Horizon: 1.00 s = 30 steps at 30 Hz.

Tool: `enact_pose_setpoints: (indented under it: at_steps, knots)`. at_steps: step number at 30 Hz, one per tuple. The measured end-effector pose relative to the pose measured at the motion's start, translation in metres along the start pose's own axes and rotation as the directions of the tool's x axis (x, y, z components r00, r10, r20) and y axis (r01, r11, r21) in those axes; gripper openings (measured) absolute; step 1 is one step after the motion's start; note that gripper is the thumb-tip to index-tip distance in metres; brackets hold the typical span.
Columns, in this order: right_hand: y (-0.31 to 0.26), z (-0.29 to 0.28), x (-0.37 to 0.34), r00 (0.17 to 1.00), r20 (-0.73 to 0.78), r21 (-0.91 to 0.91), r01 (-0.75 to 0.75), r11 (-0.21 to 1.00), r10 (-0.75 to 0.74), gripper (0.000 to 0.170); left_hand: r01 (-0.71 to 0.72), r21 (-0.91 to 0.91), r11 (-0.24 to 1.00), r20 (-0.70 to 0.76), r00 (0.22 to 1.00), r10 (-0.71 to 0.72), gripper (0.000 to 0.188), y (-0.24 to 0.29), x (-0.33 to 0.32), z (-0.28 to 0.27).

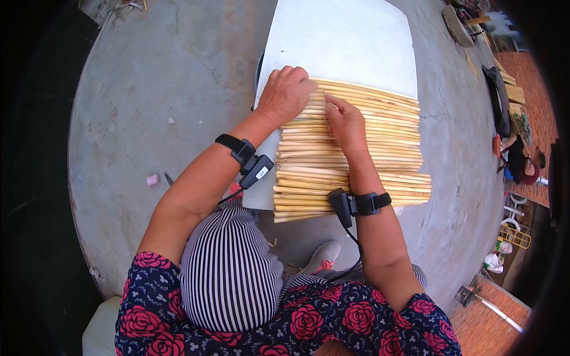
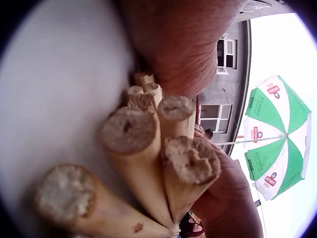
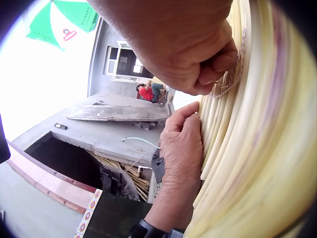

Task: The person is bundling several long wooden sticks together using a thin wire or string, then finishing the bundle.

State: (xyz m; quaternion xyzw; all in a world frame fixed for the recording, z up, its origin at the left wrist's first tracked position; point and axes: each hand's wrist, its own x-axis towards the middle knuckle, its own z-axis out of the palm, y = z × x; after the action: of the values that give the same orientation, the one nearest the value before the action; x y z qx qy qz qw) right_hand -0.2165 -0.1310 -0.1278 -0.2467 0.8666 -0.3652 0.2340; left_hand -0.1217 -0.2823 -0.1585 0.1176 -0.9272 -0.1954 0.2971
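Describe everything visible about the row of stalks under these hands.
The row of stalks is pale yellow and woody-looking, with rough, pithy cut ends. The stalks lie side by side across a white board, ends uneven, some overhanging its edge. Thin twisted string crosses them. The left hand touches the far stalks; the right hand pinches the string.

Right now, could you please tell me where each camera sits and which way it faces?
Head: on the head, facing forward and down over the stalks; left hand, right hand and lap show.
Left wrist: on that wrist, facing the stalks' cut ends, umbrella beyond; both hands show.
Right wrist: on that wrist, facing along the stalks; both hands show, the right nearer.
Shared: both wrist views show the umbrella and stalks.
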Motion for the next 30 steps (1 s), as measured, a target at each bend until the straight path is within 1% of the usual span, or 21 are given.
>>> enact_pose_setpoints:
  at_steps: [2,5,8,11,17,23,26,30]
  knots:
    - [0.000,-0.001,0.000,1.000,0.007,0.051,-0.018,0.999,0.018,0.031,0.010,0.006,1.000,0.020,1.000,-0.010,0.025,0.000,0.000,-0.001]
    - [-0.001,0.001,-0.002,1.000,0.017,0.110,0.018,0.994,-0.020,0.030,0.008,0.003,1.000,0.020,1.000,-0.008,0.026,0.000,0.000,-0.001]
    - [-0.004,-0.003,-0.003,0.998,0.053,0.097,-0.051,0.994,0.046,0.031,0.006,0.008,1.000,0.016,1.000,-0.006,0.025,0.000,0.000,-0.001]
    - [-0.002,-0.001,-0.002,1.000,0.027,0.081,-0.013,0.997,0.010,0.031,0.008,0.021,1.000,0.019,1.000,-0.008,0.025,0.001,0.000,-0.002]
    - [-0.009,-0.001,-0.004,0.996,0.049,0.142,-0.076,0.987,0.069,0.032,0.005,0.024,1.000,0.010,1.000,-0.005,0.025,0.000,0.000,0.000]
    - [-0.009,-0.003,-0.003,0.994,0.081,0.232,-0.093,0.968,0.077,0.033,0.008,0.031,0.999,0.017,1.000,-0.008,0.025,0.001,0.000,-0.001]
    - [-0.014,-0.004,-0.004,0.989,0.103,0.304,-0.130,0.944,0.103,0.033,0.004,0.035,0.999,0.015,1.000,-0.004,0.025,0.001,0.000,-0.001]
    - [-0.029,-0.009,-0.007,0.968,0.174,0.428,-0.241,0.871,0.182,0.033,0.004,0.037,0.999,0.027,1.000,-0.005,0.025,0.002,0.000,-0.002]
